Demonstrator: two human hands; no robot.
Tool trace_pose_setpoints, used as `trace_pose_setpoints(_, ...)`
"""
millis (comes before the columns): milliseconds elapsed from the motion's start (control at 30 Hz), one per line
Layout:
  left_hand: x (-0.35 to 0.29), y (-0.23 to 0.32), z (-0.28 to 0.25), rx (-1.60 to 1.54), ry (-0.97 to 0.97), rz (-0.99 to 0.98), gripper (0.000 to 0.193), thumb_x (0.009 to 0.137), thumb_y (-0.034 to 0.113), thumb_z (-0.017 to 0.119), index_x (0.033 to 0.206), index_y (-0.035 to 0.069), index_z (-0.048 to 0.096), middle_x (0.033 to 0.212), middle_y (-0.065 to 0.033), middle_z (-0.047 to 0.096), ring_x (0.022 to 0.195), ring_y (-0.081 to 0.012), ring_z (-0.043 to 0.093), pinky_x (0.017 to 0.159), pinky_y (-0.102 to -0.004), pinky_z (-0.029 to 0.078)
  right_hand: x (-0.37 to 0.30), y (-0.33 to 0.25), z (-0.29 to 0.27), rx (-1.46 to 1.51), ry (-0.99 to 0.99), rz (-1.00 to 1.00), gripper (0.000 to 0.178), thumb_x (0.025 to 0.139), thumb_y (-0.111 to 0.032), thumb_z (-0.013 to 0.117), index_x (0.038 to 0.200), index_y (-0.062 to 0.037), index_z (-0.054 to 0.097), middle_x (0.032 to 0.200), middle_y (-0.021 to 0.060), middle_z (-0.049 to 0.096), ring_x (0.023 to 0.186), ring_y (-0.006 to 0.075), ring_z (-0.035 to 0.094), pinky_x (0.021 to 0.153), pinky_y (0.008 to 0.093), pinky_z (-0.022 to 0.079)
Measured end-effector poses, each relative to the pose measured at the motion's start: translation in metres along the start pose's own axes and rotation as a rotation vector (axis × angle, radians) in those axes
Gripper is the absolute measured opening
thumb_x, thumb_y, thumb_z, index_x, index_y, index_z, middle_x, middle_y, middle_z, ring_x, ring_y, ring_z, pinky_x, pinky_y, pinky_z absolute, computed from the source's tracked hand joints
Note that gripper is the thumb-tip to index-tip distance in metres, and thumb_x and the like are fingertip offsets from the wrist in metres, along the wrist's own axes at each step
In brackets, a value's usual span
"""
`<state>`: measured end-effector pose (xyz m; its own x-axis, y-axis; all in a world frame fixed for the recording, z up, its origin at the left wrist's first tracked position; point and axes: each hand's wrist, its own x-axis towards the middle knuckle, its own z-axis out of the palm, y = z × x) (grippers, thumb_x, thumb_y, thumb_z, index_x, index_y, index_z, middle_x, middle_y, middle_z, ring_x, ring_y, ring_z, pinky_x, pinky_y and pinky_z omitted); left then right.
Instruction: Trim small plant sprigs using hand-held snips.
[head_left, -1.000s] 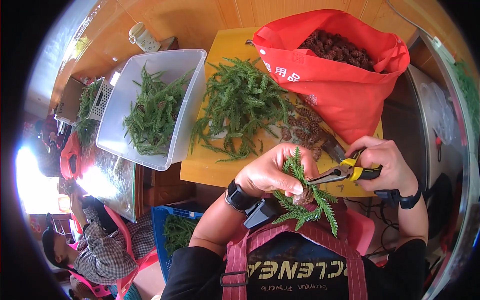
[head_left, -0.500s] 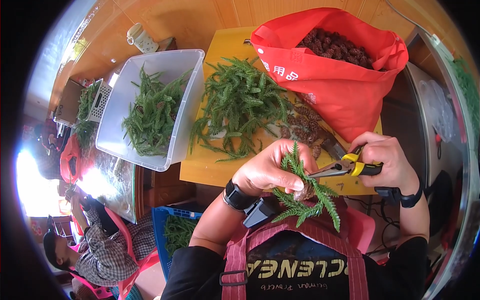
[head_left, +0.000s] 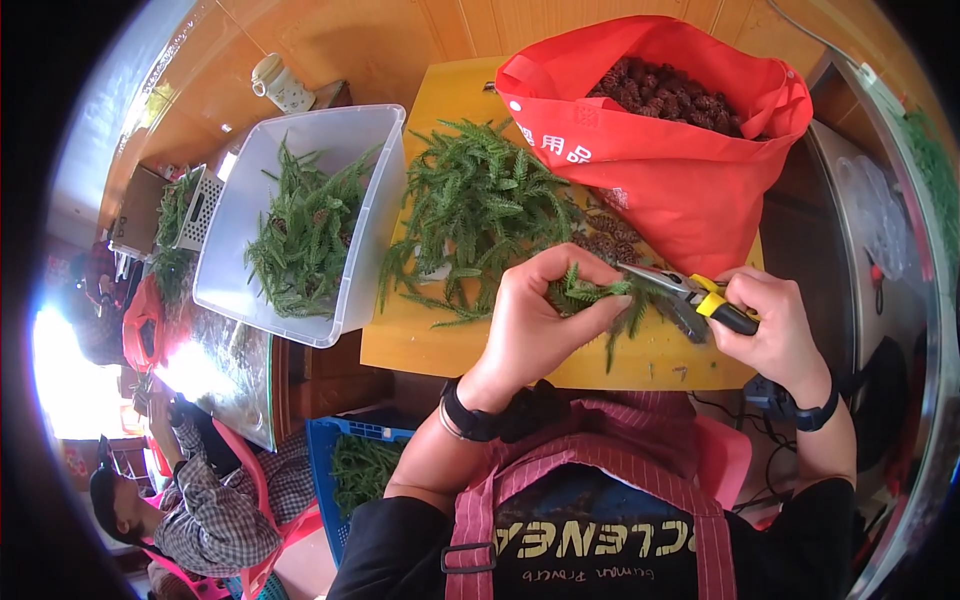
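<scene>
My left hand pinches a green artificial pine sprig between thumb and fingers, above the near edge of the table. Part of the sprig is hidden behind the fingers, and more needles show just past the thumb. My right hand is closed round long-nose pliers with yellow and black handles. Their metal jaws point left and reach to the sprig close to my left fingertips; I cannot tell what they grip. Brown pine cones lie on the yellow table just beyond my hands.
A heap of pine sprigs covers the table's middle. At the far right stands a red bag of pine cones. A clear plastic bin with sprigs is on the left, a blue basket below it. Another person sits at lower left.
Both hands have moved away from my body, over the table edge. The sprig has been turned, and the cone seen at its base is now hidden. The pliers have moved with my right hand.
</scene>
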<state>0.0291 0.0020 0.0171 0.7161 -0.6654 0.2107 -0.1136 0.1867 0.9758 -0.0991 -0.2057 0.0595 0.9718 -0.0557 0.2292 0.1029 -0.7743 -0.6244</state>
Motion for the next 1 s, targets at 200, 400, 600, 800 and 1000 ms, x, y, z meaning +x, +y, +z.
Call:
trace_pose_setpoints(200,0.002,-0.004,0.009,0.579,0.166,0.493,0.023,0.061,-0.008,0.068,0.081,0.000,0.062,0.083,-0.0094,0.062,0.076,-0.0227,0.060,0.066,-0.0306,0.049,-0.004,-0.016,0.010,-0.024,0.085,0.134,0.020,0.066,-0.002,0.063,0.064,0.0004,0.043,0.058,0.0103,0.041,0.050,0.0203,0.042,0.050,0.0306,0.036)
trace_pose_setpoints(400,0.002,-0.003,0.010,0.854,0.179,0.668,0.036,0.050,-0.009,0.061,0.085,0.000,0.062,0.086,-0.0116,0.059,0.076,-0.0281,0.057,0.064,-0.0353,0.049,-0.012,-0.033,0.025,-0.033,0.161,0.183,0.020,0.069,-0.003,0.062,0.066,0.0011,0.043,0.058,0.0123,0.042,0.049,0.0219,0.042,0.047,0.0319,0.033)
trace_pose_setpoints(600,0.003,-0.010,0.010,0.916,0.146,0.655,0.037,0.050,-0.009,0.059,0.086,-0.001,0.062,0.086,-0.0120,0.058,0.077,-0.0285,0.056,0.066,-0.0351,0.049,-0.019,-0.038,0.037,-0.108,0.119,0.235,0.018,0.074,-0.007,0.061,0.071,-0.0001,0.044,0.057,0.0117,0.045,0.050,0.0201,0.049,0.046,0.0302,0.034)
trace_pose_setpoints(800,0.011,-0.014,-0.007,0.639,0.213,0.475,0.021,0.064,-0.009,0.066,0.082,0.001,0.061,0.083,-0.0104,0.061,0.076,-0.0211,0.060,0.065,-0.0300,0.049,-0.032,-0.018,0.015,0.088,-0.015,0.360,0.021,0.078,-0.009,0.062,0.073,-0.0001,0.044,0.064,0.0067,0.057,0.059,0.0072,0.050,0.053,0.0253,0.038)
trace_pose_setpoints(1000,0.002,-0.014,-0.027,-0.421,0.006,-0.210,0.021,0.076,-0.003,0.067,0.090,0.006,0.054,0.096,-0.0061,0.060,0.072,-0.0089,0.059,0.058,-0.0199,0.049,-0.046,0.042,0.012,-0.049,-0.007,0.387,0.021,0.073,-0.008,0.065,0.076,0.0020,0.046,0.071,0.0150,0.049,0.070,0.0292,0.052,0.063,0.0339,0.041)
